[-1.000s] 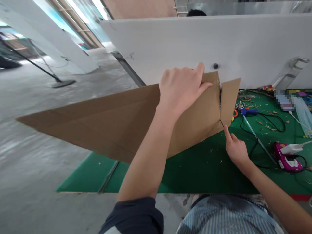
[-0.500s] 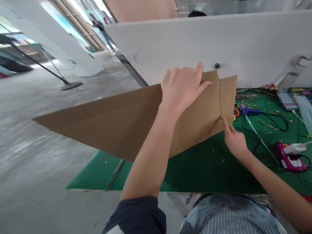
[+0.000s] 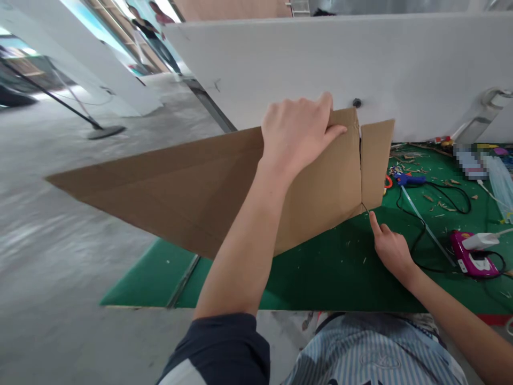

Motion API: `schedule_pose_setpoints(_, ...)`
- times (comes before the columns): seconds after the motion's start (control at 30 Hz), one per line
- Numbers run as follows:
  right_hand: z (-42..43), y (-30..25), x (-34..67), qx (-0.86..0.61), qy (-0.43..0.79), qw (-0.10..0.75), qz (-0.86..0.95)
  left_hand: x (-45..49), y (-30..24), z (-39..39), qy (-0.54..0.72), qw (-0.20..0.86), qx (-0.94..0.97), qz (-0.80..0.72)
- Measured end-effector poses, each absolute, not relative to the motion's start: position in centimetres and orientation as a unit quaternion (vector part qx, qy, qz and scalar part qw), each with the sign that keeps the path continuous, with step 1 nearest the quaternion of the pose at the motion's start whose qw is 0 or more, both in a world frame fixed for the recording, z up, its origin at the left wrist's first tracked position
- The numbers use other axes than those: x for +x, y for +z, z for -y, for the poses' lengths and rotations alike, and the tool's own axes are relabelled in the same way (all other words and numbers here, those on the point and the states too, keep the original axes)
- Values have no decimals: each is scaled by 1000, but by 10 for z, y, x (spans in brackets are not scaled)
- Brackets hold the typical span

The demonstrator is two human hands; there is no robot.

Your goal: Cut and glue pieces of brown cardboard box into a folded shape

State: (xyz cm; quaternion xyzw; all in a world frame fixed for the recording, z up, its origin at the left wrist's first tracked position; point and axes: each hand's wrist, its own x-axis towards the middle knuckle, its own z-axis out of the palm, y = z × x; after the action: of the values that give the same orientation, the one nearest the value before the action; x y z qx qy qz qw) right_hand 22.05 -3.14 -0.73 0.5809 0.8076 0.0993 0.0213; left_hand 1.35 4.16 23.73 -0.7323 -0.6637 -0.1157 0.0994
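Observation:
My left hand is closed over the top edge of a large brown cardboard sheet, thumb toward me, holding it raised and tilted above the green table. Its left end tapers to a point past the table's edge. Near the right end runs a vertical slit, gaping at the top, and a narrow cardboard strip stands to the right of it. My right hand is closed, index finger stretched along a thin blade whose tip meets the cardboard near the slit's lower end. The blade's handle is hidden in the hand.
On the green table lie a blue glue gun with its cord, orange-handled scissors, cardboard scraps and a magenta power strip with a white plug. A white partition rises behind. People stand far left.
My right hand has drawn the blade down toward the cardboard's lower edge. The slit has opened at the top, and the strip stands further from the sheet. My left hand keeps its grip.

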Motion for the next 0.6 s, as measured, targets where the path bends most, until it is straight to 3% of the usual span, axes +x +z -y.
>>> schedule_pose_setpoints(0.33,0,26,201,595,106,-4,-797,14,239,-38,-109,95,-728,671)
schedule_pose_setpoints(0.6,17,1,208,590,100,13,-801,21,240,-34,-109,110,-738,657)
